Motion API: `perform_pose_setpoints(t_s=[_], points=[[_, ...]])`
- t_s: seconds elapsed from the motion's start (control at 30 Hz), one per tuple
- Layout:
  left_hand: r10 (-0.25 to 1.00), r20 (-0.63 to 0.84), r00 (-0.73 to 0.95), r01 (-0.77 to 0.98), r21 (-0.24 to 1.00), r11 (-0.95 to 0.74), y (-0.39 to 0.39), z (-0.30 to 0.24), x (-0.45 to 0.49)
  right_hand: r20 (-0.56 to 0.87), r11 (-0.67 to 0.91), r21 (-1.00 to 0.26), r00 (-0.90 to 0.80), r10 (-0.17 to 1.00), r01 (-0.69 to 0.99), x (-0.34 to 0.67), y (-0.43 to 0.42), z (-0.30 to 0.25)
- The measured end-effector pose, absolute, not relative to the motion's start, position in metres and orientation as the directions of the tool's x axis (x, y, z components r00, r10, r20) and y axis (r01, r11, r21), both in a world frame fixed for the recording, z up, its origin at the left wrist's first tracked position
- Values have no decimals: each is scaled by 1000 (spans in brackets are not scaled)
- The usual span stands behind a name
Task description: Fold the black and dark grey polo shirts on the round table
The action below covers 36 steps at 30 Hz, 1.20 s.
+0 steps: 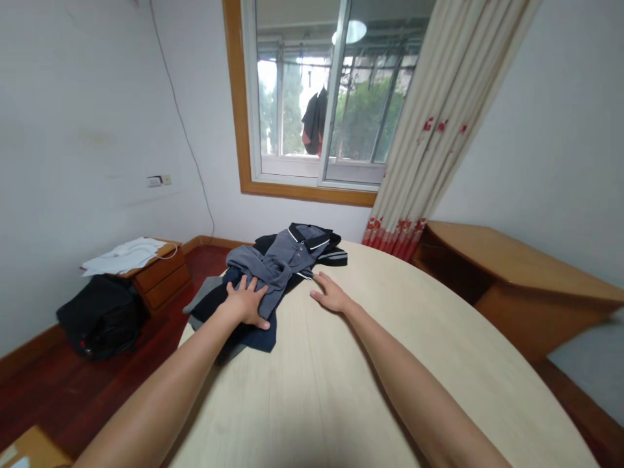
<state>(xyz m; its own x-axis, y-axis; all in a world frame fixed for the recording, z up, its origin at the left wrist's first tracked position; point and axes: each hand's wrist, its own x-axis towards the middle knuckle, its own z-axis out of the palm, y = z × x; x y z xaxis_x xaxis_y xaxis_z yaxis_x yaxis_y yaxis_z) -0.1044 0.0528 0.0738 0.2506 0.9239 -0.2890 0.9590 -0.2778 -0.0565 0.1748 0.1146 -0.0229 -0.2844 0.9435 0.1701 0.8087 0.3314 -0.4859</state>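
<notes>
A heap of clothes lies at the far left edge of a round pale wooden table (390, 364). On top is a grey polo shirt (280, 263) with a black collar, over dark navy and black garments (253, 335). My left hand (247, 302) rests flat on the grey shirt, fingers spread. Just right of the heap, my right hand (329, 294) lies flat on the tabletop, fingers stretched out, its tips touching or nearly touching the shirt's edge. Neither hand holds anything.
A low wooden cabinet (160, 273) with white cloth (124, 255) on top stands at the left wall, a black bag (100, 315) beside it on the red floor. A wooden bench (511, 266) runs along the right wall under a flowered curtain (439, 130). A window (316, 97) is ahead.
</notes>
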Motion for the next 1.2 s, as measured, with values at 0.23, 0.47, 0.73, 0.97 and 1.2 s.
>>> perform_pose_setpoints(t_s=[0.23, 0.47, 0.73, 0.97, 1.2], points=[[764, 158, 626, 722, 252, -644, -5, 75, -18, 157, 347, -527, -312, 937, 776, 215, -17, -17], [802, 250, 543, 679, 431, -595, -33, 27, 11, 365, 393, -492, -226, 903, 777, 215, -73, -11], [792, 277, 545, 614, 511, -601, -31, -7, -2, 442, 363, -525, -118, 889, 770, 215, -79, -13], [769, 286, 571, 557, 553, -619, -26, -11, -4, 334, 224, -643, 5, 943, 733, 230, -83, -19], [756, 274, 595, 495, 616, -613, -23, -12, -7, 307, 196, -663, 24, 951, 723, 241, -78, -22]])
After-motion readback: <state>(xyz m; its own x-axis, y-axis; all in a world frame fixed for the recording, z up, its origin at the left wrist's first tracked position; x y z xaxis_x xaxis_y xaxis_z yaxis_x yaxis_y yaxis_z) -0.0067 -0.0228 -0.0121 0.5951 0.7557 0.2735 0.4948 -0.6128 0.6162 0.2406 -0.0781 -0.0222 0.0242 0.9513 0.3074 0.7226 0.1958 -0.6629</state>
